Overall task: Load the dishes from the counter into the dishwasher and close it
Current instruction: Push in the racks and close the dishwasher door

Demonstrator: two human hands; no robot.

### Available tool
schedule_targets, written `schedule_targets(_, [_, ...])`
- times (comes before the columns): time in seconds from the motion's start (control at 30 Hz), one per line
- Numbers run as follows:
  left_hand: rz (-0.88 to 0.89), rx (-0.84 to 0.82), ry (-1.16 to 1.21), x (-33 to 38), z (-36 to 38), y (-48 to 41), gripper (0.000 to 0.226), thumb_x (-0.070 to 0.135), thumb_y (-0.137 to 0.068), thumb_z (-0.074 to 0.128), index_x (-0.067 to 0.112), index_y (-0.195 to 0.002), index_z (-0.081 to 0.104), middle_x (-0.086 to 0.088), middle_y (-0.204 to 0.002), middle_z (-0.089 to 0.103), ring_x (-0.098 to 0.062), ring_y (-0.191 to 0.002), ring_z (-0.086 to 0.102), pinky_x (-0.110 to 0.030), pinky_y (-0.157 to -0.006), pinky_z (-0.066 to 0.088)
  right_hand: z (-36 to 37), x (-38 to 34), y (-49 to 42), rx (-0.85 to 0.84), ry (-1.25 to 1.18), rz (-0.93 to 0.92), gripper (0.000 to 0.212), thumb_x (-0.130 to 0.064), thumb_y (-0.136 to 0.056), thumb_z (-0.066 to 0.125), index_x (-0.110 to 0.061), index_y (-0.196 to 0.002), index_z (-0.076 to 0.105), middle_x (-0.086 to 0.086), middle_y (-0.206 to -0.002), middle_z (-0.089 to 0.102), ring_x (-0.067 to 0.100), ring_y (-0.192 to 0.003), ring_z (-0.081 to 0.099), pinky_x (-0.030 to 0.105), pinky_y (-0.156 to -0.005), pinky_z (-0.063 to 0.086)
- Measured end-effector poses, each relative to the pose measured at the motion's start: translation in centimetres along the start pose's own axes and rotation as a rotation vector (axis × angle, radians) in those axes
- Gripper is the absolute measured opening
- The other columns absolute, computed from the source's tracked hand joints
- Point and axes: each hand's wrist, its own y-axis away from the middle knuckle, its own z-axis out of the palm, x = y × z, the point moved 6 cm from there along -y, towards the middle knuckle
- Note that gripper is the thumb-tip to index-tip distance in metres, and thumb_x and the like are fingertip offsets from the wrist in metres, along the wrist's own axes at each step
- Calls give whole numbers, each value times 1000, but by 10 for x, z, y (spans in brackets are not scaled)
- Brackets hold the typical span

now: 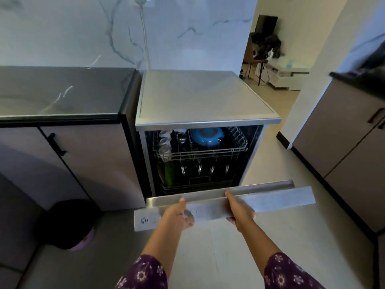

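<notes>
Both hands are on the free edge of the dishwasher's [198, 97] door [291, 199], which stands partly raised, somewhere between flat and shut. The left hand [179, 215] grips near the middle of the edge, thumb on top of the inner lip and fingers curled underneath the outer face. The right hand [239, 213] holds the same way just beside it, thumb up and fingers wrapped below. Two hands set apart along the edge share the door's weight and keep it from twisting on its hinges, which is likely why neither works alone.

The dishes are inside the machine. A blue bowl [206, 136] lies tilted in the upper rack [208, 152], with pale cups [164, 140] in a row at its left end. Below, plates [200, 168] stand on edge in the lower rack [198, 184], and a green item [169, 174] stands at the left. Both racks are pushed in behind the door line, so nothing seems to block the swing.

The dark counter [62, 90] lies to the left of the machine. Judging by this, loading looks done and closing is the step in hand — the door needs lifting through the rest of its arc and pressing home until it latches.
</notes>
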Motion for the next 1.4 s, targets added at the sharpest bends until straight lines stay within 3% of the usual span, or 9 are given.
schedule_targets(0.1, [92,27,-67,49,16,-11,53,22,-98,50,-7,-139,32,-29,-131,46,-41,-113,55,-42,-80,52,24,-57,-10,4,42,-130,94,-60,-67,73,2,-130,42,14,-121,49,23,-86,63,26,-50,56])
schedule_targets(0.27, [265,176,27,117,33,-31,38,12,-93,58,-7,-124,45,-24,-128,50,-40,-99,63,-40,-71,58,55,-132,-27,-58,137,-275,76,-58,-72,70,1,-112,43,12,-112,43,22,-79,62,36,-64,60])
schedule_targets(0.5, [383,89,-89,198,65,-54,37,4,-92,54,-7,-127,47,-17,-115,55,-30,-100,62,-34,-68,59,95,-197,-61,-212,195,-308,75,-53,-80,64,1,-127,39,16,-118,50,20,-77,65,23,-46,52])
schedule_targets(0.67, [459,119,-285,230,74,-62,33,8,-93,55,-8,-121,49,-19,-102,65,-23,-77,64,-27,-57,55,110,-223,-66,-170,345,-297,71,-49,-95,42,8,-136,28,11,-86,40,25,-88,66,33,-84,54])
schedule_targets(0.8, [430,48,-316,244,79,-70,36,4,-91,58,-9,-122,47,-17,-91,62,-21,-68,61,-23,-44,51,121,-240,-62,-227,314,-263,63,-45,-97,41,7,-133,32,15,-102,49,28,-89,67,33,-76,57])
schedule_targets(0.93, [374,-71,-264,237,86,-77,85,44,-52,90,-12,-108,58,-12,-84,64,-19,-73,61,-28,-61,51,127,-240,-66,-534,74,-84,44,-33,-97,49,0,-126,43,14,-118,56,21,-88,65,33,-78,56])
schedule_targets(1.03, [334,-110,124,248,98,-85,54,42,-69,76,-3,-81,50,-13,-83,49,-25,-75,50,-49,-90,49,128,-258,-71,-663,-335,22,50,-52,-88,55,-5,-104,53,19,-107,56,34,-104,57,50,-93,48])
schedule_targets(1.2, [234,41,281,259,111,-86,59,31,-78,75,-2,-116,44,-23,-122,50,-40,-112,54,-48,-95,45,136,-270,-78,-465,-385,75,31,-43,-91,56,-13,-98,50,15,-100,52,34,-93,54,48,-70,47])
schedule_targets(1.4, [219,35,260,257,111,-82,70,30,-77,76,-7,-126,42,-24,-130,49,-41,-114,53,-45,-90,47,134,-269,-74,-450,-429,113,30,-39,-90,59,-10,-96,51,15,-95,53,29,-83,54,43,-65,49])
